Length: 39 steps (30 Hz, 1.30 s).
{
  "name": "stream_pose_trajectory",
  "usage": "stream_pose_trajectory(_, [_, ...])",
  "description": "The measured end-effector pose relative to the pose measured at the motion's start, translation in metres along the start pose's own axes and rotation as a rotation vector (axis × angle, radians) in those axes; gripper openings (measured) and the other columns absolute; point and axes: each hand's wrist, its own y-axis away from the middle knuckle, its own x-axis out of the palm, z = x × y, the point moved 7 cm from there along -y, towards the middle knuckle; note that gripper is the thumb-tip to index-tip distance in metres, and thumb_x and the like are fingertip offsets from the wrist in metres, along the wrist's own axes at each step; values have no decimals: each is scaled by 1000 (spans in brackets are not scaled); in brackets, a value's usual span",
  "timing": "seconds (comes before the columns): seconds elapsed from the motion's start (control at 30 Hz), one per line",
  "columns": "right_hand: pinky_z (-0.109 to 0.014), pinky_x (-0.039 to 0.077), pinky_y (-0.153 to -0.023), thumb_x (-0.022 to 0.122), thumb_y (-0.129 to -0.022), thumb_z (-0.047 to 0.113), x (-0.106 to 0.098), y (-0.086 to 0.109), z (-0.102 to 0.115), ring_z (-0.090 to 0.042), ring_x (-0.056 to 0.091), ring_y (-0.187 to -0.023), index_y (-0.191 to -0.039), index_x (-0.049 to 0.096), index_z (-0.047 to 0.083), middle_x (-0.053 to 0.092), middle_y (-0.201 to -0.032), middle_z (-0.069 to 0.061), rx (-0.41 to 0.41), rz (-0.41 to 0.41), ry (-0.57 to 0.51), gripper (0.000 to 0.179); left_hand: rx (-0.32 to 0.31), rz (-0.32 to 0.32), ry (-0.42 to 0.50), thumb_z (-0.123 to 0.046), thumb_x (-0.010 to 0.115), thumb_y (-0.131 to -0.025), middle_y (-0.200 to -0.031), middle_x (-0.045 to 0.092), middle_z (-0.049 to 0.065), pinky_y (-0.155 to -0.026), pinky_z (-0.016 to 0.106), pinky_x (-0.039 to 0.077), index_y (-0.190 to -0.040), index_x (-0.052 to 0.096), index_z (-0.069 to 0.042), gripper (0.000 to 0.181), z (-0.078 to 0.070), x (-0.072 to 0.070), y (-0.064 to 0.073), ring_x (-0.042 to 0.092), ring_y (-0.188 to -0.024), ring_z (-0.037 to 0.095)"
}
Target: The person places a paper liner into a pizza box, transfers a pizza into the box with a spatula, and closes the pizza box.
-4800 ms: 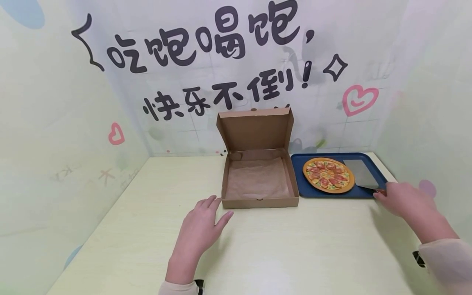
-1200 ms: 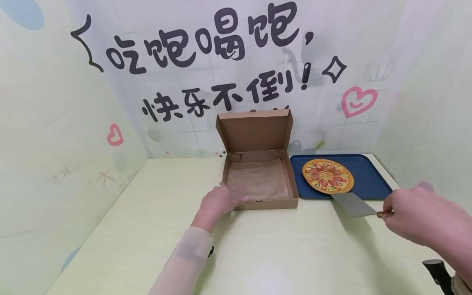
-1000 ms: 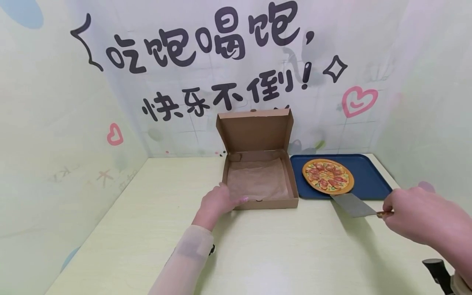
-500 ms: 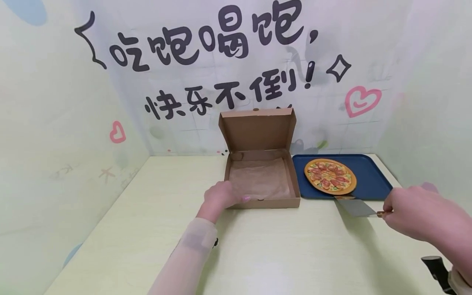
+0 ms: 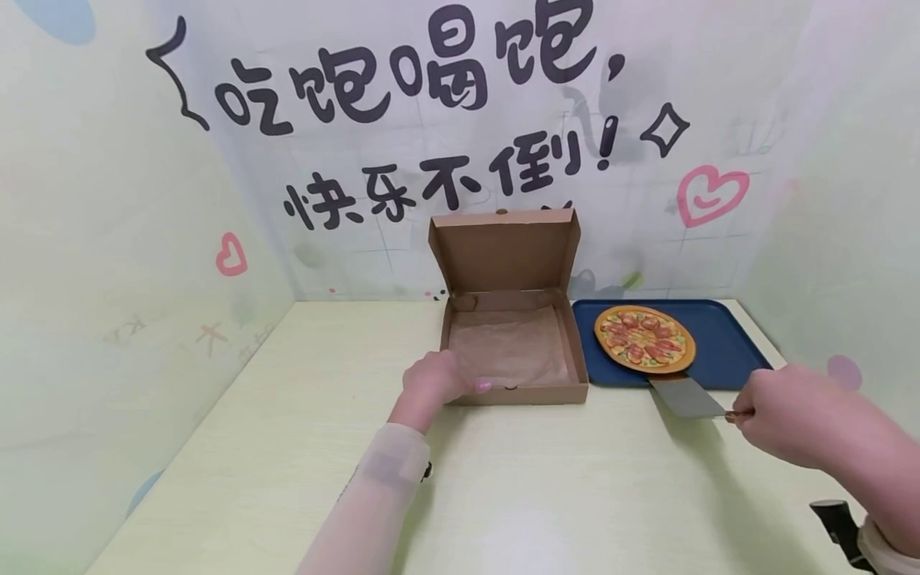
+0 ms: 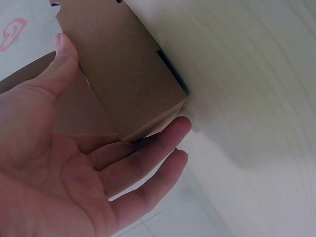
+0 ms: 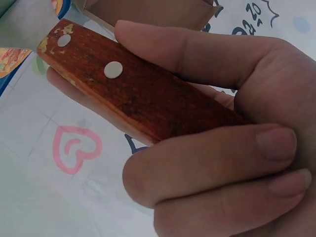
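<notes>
In the head view, my left hand (image 5: 431, 379) holds the front left corner of an open cardboard pizza box (image 5: 542, 394). The left wrist view shows the thumb (image 6: 65, 59) over the box's edge and the fingers around its corner. My right hand (image 5: 798, 411) grips a spatula by its riveted wooden handle (image 7: 138, 94). The flat metal blade (image 5: 686, 397) slants over the near rim of a blue tray (image 5: 729, 351), its tip at the near edge of a pizza (image 5: 644, 339). Whether the tip lies under the crust is hard to tell.
Brown paper (image 5: 510, 343) lines the box, whose lid (image 5: 506, 251) stands up against the back wall. The tray is close beside the box's right side. Walls enclose the pale table (image 5: 546, 479) at left, back and right.
The spatula has gone from lying on the tray right of the pizza to the pizza's near edge. My left hand has moved onto the box corner. Over the last half second little differs.
</notes>
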Motion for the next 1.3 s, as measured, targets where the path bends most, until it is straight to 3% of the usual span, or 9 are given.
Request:
stream_pose_trajectory(0.17, [-28,32,-58,59,-96,5,10,-2,5,-13,41,-61,-75,74,21,59,-69,8,-21,0,-56,31,-7,2,-4,-71,81,-82,-128,74,14,-91,52,59,-128,73,-11,76,0,-1,1,71,-108,30])
stream_pose_trajectory(0.37, [-31,32,-58,54,-97,6,20,-12,5,-15,42,-63,-80,73,24,52,-68,6,9,20,-50,31,-9,5,1,-71,81,-82,-128,74,15,-91,51,58,-126,74,-10,75,-1,0,2,71,-108,31])
stream_pose_trajectory(0.9, [-34,33,-55,55,-98,8,25,-32,9,-18,45,-64,-83,73,20,53,-72,0,71,46,-75,27,-8,4,3,-72,82,-80,-124,74,12,-92,51,56,-118,75,-13,70,-1,-3,1,70,-106,29])
stream_pose_trajectory(1.3, [-34,32,-54,54,-98,9,28,-40,8,-18,43,-63,-80,69,19,45,-70,-1,80,32,-91,26,-3,9,4,-70,82,-81,-131,71,14,-97,53,55,-126,74,-13,74,-1,-2,2,68,-117,32])
